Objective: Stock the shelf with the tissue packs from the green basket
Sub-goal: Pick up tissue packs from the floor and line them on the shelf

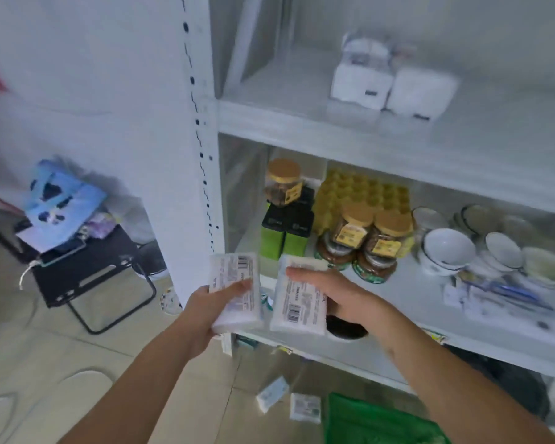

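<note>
Both hands up at the shelf (350,131) front edge, a tissue pack in each: left hand (218,307) grips one pack (234,283), right hand (337,298) clasps the other (297,310), side by side, just apart. Above that edge, open board left of two white packs (391,88). Below the shelf, the green basket (375,421) and two loose packs (289,400) on the floor.

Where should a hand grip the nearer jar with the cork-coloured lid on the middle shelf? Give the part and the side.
Grip the jar by its lid, coming from above and the front. It stands upright on a lower jar, with another jar tight on its left and bowls on its right, so its sides look crowded. The lid is clear.
</note>
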### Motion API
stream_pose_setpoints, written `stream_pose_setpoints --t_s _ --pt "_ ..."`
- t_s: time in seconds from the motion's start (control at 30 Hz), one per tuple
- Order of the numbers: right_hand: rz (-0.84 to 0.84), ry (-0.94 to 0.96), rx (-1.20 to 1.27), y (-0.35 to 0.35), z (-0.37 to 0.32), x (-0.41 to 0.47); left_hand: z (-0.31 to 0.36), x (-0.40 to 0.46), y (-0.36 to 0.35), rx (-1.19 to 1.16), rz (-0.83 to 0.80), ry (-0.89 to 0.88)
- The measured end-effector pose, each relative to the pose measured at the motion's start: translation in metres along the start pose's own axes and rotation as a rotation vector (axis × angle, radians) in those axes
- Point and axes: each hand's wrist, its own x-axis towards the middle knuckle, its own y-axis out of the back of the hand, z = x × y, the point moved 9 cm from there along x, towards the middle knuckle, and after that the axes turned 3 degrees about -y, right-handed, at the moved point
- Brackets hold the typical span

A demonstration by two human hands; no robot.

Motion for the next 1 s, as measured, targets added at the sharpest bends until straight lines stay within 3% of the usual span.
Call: stream_pose_setpoints --t_s 0.17,0.37,0.67,1.0 --pt "0.025 0.090 0.018 0.019 -0.068 -0.073 0.093 -0.049 -0.040 0.068 -0.091 -0.069" --pt "0.108 0.176 0.085 0.058 -0.117 -0.143 0.152 -0.089 -0.077 0.155 -0.205 -0.107" --pt "0.165 0.312 0.259 0.137 -0.139 -0.224 0.214 -0.126 -0.160 0.189 -0.384 -0.215" --pt "0.255 0.381 0.254 0.292 -0.159 -0.280 0.251 -0.152 -0.326 0.227 -0.470 -0.354"
